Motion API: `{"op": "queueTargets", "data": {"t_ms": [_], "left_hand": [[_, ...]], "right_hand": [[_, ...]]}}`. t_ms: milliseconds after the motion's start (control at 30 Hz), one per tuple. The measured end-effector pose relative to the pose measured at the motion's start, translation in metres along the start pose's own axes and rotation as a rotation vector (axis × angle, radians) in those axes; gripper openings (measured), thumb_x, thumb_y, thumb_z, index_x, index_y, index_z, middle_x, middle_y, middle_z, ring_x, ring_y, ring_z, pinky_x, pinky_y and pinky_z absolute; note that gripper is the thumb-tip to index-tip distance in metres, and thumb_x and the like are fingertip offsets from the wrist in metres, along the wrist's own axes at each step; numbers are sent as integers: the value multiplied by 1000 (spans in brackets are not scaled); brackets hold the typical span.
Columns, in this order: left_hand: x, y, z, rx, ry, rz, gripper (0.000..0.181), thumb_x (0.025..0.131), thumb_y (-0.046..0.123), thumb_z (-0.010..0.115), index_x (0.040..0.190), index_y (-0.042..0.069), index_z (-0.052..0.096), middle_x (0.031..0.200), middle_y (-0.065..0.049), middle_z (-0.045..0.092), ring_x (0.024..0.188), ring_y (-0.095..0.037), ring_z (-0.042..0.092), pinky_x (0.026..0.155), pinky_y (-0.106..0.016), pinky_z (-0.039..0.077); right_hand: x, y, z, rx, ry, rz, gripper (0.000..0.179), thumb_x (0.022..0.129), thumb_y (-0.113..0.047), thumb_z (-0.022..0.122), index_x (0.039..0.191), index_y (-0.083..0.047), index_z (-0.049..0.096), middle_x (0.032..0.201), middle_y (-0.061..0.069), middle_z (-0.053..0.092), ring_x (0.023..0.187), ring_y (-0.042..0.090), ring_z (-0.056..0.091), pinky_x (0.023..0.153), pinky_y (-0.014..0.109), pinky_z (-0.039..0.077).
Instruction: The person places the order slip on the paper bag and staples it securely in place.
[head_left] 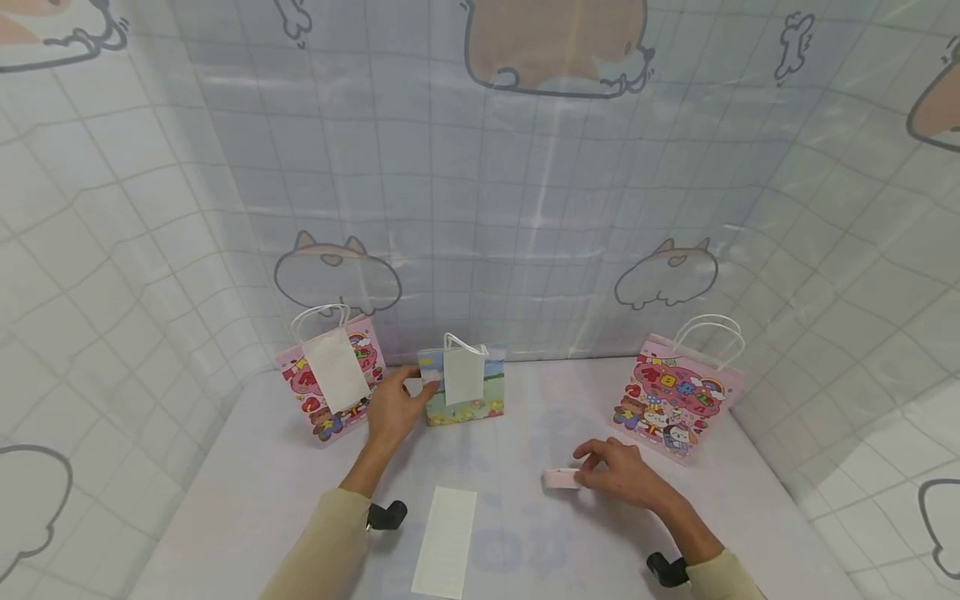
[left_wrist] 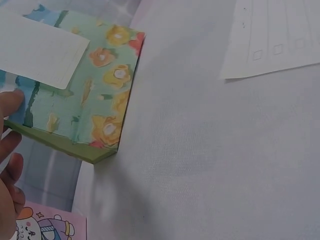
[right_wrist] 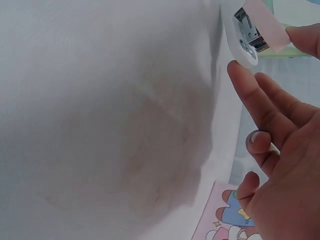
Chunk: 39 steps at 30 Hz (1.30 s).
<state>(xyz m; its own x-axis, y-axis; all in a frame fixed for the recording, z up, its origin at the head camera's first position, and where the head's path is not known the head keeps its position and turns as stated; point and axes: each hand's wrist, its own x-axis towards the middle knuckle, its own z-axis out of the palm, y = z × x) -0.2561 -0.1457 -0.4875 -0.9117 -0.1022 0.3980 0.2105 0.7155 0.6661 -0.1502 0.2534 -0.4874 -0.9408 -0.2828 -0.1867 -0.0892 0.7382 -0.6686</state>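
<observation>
In the head view my left hand (head_left: 395, 408) holds the left side of a small paper gift bag (head_left: 491, 400) with a blue and green flower print. The thumb lies on the front panel and the other fingers are at its side and partly behind. A white paper slip (head_left: 464, 377) hangs on the bag's front by the handles. My right hand (head_left: 618, 473) pinches a small pink-and-white stapler (head_left: 559, 478) between thumb and fingertip. The right wrist view shows the stapler's metal inside (right_wrist: 250, 32). A printed paper strip (head_left: 445, 542) lies flat between the forearms.
A pink cartoon gift bag (head_left: 367, 354) with a white slip on its front stands at the back left. Another pink gift bag (head_left: 667, 396) stands at the right. A patterned curtain (head_left: 480, 208) rises behind the white tabletop (head_left: 525, 550).
</observation>
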Motion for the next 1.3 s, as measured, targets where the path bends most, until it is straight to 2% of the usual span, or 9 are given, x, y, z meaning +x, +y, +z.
{"op": "queueTargets", "data": {"t_ms": [200, 433, 600, 767, 1000, 1300], "left_hand": [[4, -2, 3, 7, -14, -36, 40, 86, 43, 79, 117, 20, 71, 111, -4, 74, 67, -19, 55, 52, -33, 37], [6, -3, 3, -5, 6, -16, 41, 86, 41, 78, 119, 17, 70, 98, -10, 73, 65, -18, 52, 53, -33, 35], [8, -4, 6, 0, 10, -19, 43, 86, 43, 78, 121, 19, 70, 109, -4, 73, 66, -18, 53, 52, -33, 36], [11, -5, 8, 6, 1, -47, 43, 87, 45, 77, 123, 23, 69, 114, 1, 72, 66, -18, 54, 50, -33, 36], [14, -4, 9, 12, -11, -56, 45, 88, 43, 77, 126, 22, 67, 116, 1, 73, 64, -17, 54, 49, -32, 36], [14, -6, 11, 13, -24, -76, 46, 89, 43, 76, 128, 22, 66, 117, 1, 73, 67, -18, 54, 52, -33, 38]], "right_hand": [[2, 7, 1, 9, -3, 9, 40, 89, -40, 73, 120, -15, 67, 97, -5, 69, 89, 16, 55, 74, 37, 42], [4, 7, 1, -22, 19, 65, 35, 89, -41, 74, 117, -21, 69, 98, -7, 69, 92, 14, 55, 82, 41, 36], [3, 4, -1, -38, 33, 78, 34, 89, -40, 74, 116, -20, 69, 97, -8, 69, 93, 14, 56, 86, 46, 33], [4, 4, -1, -42, 44, 83, 33, 90, -40, 73, 116, -20, 69, 96, -7, 69, 93, 14, 55, 86, 46, 31], [7, 7, 2, -52, 77, 109, 29, 91, -43, 72, 113, -23, 71, 95, -8, 66, 89, 14, 53, 84, 44, 32], [9, 13, 6, -48, 79, 126, 27, 91, -44, 71, 111, -25, 71, 96, -7, 65, 89, 14, 53, 82, 43, 34]]}}
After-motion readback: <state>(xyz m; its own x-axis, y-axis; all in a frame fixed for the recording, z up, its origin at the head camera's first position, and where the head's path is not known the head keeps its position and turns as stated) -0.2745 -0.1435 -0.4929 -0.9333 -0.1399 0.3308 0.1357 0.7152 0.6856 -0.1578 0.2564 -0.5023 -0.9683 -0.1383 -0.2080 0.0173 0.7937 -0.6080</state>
